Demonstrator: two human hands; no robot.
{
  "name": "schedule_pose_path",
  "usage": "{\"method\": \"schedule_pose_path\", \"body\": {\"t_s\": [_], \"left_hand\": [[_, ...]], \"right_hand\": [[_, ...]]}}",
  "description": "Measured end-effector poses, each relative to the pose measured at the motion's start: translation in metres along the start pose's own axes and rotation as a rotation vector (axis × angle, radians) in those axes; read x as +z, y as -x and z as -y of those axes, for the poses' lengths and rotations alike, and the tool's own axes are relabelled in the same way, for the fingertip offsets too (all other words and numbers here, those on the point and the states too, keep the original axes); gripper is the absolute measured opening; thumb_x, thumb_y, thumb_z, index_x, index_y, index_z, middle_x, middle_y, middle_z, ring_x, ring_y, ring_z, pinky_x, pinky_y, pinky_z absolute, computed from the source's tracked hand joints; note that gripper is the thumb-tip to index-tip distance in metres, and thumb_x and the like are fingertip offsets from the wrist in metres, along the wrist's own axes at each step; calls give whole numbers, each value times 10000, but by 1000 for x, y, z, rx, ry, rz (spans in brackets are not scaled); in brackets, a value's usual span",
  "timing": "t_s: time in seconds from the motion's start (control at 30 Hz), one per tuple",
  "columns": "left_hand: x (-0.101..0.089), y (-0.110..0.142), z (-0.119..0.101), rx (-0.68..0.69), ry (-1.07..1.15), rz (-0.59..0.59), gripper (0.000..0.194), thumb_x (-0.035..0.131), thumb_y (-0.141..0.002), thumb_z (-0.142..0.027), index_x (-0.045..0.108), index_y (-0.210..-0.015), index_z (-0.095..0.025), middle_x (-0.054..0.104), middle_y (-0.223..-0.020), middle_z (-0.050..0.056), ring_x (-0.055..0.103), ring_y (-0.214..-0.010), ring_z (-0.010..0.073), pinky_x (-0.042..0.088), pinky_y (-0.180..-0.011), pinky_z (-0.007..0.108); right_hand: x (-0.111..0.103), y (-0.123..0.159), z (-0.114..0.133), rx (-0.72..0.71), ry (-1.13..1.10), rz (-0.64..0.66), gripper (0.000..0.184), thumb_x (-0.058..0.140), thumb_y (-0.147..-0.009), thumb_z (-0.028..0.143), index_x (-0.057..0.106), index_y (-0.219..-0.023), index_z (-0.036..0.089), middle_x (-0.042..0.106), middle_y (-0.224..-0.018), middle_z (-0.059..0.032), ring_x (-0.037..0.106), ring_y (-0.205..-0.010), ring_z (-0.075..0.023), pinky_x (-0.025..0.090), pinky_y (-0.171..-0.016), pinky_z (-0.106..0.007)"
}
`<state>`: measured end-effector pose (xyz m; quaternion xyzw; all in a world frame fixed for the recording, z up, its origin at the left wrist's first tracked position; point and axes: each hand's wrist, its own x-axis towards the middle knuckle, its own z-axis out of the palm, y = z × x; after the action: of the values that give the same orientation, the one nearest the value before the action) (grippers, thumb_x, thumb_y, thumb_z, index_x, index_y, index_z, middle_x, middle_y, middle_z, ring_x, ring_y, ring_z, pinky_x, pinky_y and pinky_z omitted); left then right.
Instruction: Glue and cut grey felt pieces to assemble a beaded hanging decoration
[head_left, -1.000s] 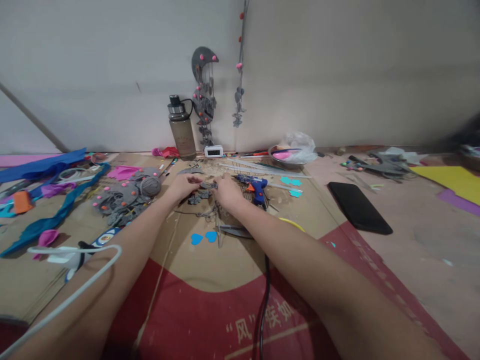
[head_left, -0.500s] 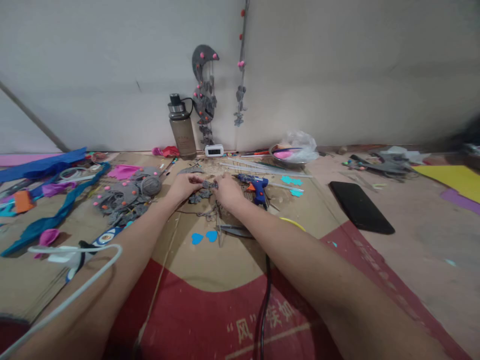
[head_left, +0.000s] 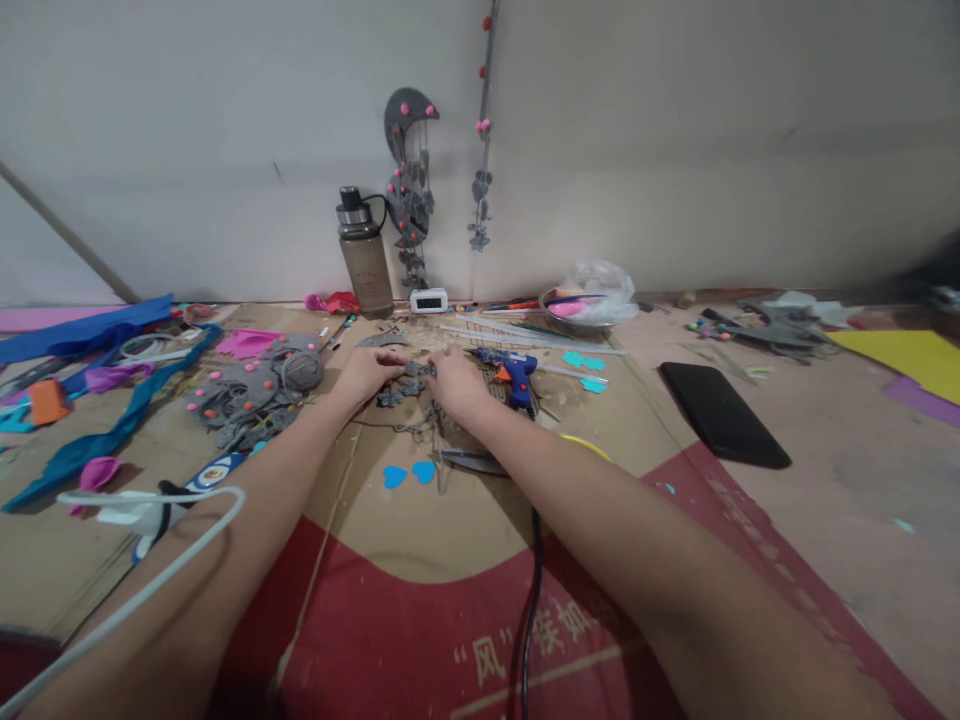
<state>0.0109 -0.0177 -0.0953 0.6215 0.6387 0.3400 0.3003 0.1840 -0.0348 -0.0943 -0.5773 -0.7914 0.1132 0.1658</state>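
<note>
Small grey felt cutouts lie bunched on the cardboard between my two hands. My left hand pinches the left edge of the bunch with its fingertips. From the other side, my right hand has its fingers closed on the felt, and they partly hide what they grip. Grey yarn trails just below. To the right of my right hand lies a blue glue gun with an orange trigger. Scissors rest partly under my right forearm, and two blue hearts lie nearer me.
Grey felt with pompoms and a yarn ball is heaped at left. A bottle, a small white clock and a bowl line the wall. A black phone lies right. A black cord crosses the cardboard.
</note>
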Motion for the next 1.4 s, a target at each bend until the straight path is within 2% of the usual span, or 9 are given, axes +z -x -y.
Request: {"method": "schedule_pose_path", "body": {"t_s": [0.3, 0.5, 0.93, 1.03, 1.2, 1.4], "left_hand": [[1, -6, 10, 55, 30, 16, 231, 735, -613, -266, 730, -811, -147, 694, -677, 26, 524, -510, 92, 410, -507, 210], [1, -4, 6, 75, -45, 0, 265, 732, -613, -345, 729, -787, -145, 689, -658, 37, 536, -522, 112, 403, -503, 225], [6, -1, -2, 85, -281, -40, 209, 709, -639, -273, 719, -796, -136, 690, -700, 42, 578, -616, 139, 415, -554, 233], [6, -3, 0, 65, -253, -38, 202, 718, -622, -271, 718, -780, -145, 690, -692, 38, 578, -610, 140, 415, -546, 230], [4, -6, 3, 19, -68, 10, 200, 756, -570, -265, 717, -730, -151, 684, -650, 24, 563, -561, 129, 420, -542, 230], [3, -6, 0, 41, -184, -9, 130, 756, -571, -228, 735, -686, -170, 677, -606, 22, 548, -547, 135, 400, -527, 235]], "right_hand": [[0, 0, 0, 0, 1, 1, 309, 500, -871, 298, 605, -1119, 146, 532, -1174, -152, 592, -988, -235, 465, -813, -316], [-1, -1, 1, 10, 4, -18, 299, 468, -885, 308, 615, -1085, 141, 551, -1154, -155, 599, -969, -223, 462, -807, -303], [-3, 0, -1, -55, 63, -27, 293, 409, -912, 296, 619, -1078, 176, 611, -1072, -121, 607, -947, -209, 457, -801, -313], [-3, 1, 0, -57, 72, -42, 287, 405, -914, 305, 620, -1058, 181, 610, -1060, -113, 608, -934, -208, 460, -787, -308], [-2, 3, 1, -57, 73, -43, 260, 432, -900, 290, 608, -1055, 179, 602, -1086, -112, 585, -976, -217, 454, -795, -313], [1, 3, 1, -95, 105, -32, 259, 440, -891, 239, 589, -1091, 169, 601, -1126, -117, 534, -1059, -211, 424, -858, -306]]}}
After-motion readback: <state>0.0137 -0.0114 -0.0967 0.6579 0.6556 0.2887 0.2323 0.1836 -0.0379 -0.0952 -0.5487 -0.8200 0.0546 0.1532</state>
